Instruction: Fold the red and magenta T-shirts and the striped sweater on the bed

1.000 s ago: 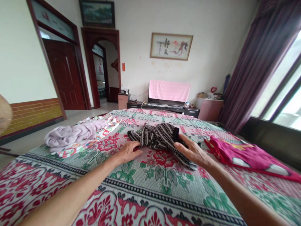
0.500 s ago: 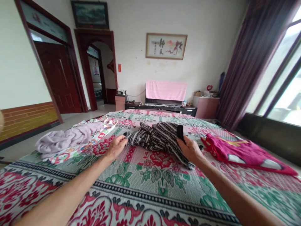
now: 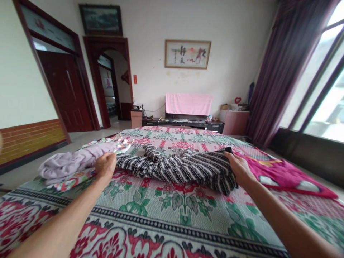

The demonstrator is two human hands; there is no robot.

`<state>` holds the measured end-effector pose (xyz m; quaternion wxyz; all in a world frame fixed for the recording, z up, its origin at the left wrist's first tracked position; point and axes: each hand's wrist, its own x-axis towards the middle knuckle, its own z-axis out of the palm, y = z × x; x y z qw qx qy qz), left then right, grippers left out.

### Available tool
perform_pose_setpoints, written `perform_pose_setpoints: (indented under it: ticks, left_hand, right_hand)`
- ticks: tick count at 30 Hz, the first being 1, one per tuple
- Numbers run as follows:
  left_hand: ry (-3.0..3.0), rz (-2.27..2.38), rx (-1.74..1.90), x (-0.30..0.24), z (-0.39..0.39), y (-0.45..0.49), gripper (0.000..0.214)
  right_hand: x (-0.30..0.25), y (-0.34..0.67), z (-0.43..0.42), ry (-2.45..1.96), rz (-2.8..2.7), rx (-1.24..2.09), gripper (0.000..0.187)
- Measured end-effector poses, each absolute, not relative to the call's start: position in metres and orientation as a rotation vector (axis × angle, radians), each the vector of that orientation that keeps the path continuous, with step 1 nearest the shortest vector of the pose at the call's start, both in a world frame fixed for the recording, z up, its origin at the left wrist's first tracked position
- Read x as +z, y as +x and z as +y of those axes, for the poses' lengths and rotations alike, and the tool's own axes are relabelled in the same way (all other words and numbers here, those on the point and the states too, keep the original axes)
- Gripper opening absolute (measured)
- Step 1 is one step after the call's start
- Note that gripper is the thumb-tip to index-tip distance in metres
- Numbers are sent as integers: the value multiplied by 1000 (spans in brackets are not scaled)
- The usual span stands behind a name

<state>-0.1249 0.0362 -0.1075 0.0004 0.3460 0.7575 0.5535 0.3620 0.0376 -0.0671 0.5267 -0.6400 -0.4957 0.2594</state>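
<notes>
A black-and-white striped knit garment (image 3: pixel 177 166) stretches crosswise between my two hands, low over the patterned bedspread (image 3: pixel 161 211). At its left end my left hand (image 3: pixel 106 164) is closed on the cloth. My right hand (image 3: pixel 238 165) grips the other end, by a plain black band at its upper corner. The garment's middle is bunched and its lower right part hangs in folds. Whether it is a sweater or another kind of clothing I cannot tell. Just behind my left hand lies a crumpled lilac cloth (image 3: pixel 70 163).
Under the lilac cloth is a colourful printed cloth (image 3: pixel 77 179). A folded magenta blanket-like piece (image 3: pixel 290 173) lies on the right. Beyond the bed's far edge stands a low black cabinet (image 3: pixel 215 127), with a pink cloth (image 3: pixel 188 104) draped above it.
My hands have moved apart, the left one leftward and the right one rightward. Between them the striped garment has gone from a bunched heap to a wider, stretched shape.
</notes>
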Motion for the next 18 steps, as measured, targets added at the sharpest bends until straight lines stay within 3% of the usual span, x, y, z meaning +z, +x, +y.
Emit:
perform_pose_setpoints:
  ticks: [4,7,12,18]
  left_hand:
    - [1270,2596,1426,-106,33,-124,33]
    - [1706,2604,1413,-105,32,-117,35]
    - [2534,2117,1521,-99,34,-91,39]
    - [2697,1858,992,-80,46,-52,40]
  right_hand:
    - [-80,368,43,-1780,-1396,443,33]
    - [-83,368,47,-1902,-1566,250,30]
    - [-80,359,49,-1920,-1513,96,63]
    - [-90,355,47,-1924,-1626,164,64]
